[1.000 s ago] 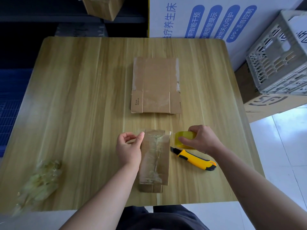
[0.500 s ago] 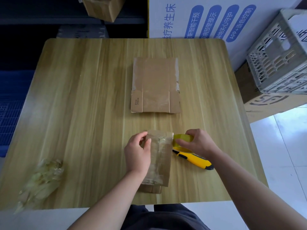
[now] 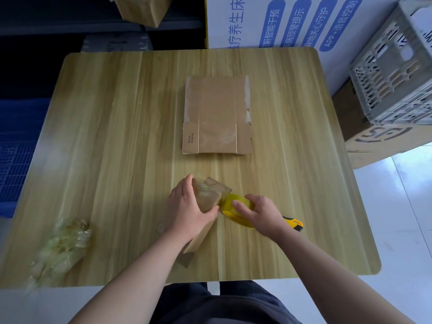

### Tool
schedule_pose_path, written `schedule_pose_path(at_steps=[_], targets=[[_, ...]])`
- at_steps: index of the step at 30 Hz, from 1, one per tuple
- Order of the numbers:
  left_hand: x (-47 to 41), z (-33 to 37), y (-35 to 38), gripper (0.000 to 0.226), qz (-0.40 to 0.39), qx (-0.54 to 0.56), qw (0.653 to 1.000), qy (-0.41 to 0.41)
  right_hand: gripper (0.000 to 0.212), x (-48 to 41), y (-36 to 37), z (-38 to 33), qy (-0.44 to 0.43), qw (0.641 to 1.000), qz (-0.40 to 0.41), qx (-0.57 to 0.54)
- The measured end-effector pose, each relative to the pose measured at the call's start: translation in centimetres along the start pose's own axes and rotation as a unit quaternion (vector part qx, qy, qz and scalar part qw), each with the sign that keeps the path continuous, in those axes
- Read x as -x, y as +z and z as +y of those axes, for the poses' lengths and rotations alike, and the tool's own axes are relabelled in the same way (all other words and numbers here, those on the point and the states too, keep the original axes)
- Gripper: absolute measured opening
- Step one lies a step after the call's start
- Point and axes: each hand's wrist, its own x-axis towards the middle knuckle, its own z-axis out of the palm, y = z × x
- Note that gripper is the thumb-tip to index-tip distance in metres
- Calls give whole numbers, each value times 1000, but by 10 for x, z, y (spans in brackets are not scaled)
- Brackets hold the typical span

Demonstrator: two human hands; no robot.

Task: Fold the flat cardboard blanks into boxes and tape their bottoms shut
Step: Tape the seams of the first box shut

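Cardboard box (image 3: 207, 197) tilted under my L hand (image 3: 189, 211), gripped at far end; R hand (image 3: 259, 212) grips tape roll (image 3: 230, 203) just right. Far off: flat blank (image 3: 217, 115), well apart; table (image 3: 117, 136) near edge close.

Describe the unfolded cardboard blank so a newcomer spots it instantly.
On the wooden table, look toward the far middle. The flat cardboard blank lies there alone. Unlike the box the left hand grips, it is spread flat, small print on its near-left flap.
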Motion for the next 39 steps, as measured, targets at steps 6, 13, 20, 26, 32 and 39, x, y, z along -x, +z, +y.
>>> schedule_pose_path(at_steps=[6, 13, 20, 26, 32, 39], targets=[[8, 2, 3, 105, -16, -58, 997, 57, 40, 23, 13, 25, 31, 999, -11, -20], [7, 4, 1, 112, -50, -115, 990, 60, 34, 27, 14, 26, -17, 1000, -12, -13], [-17, -11, -21, 104, -115, -60, 990, 55, 37, 23, 30, 23, -20, 999, -17, 39], [-24, -14, -27, 113, -126, -46, 990, 37, 35, 10, 38, 11, -7, 999, -17, 46], [-37, -5, -28, 99, -123, -51, 991, 24, 43, 5, 41, 4, -7, 997, -4, 80], [-47, -7, -41, 106, -155, -183, 969, 64, 35, 10, 40, 1, -31, 997, -42, 63]])
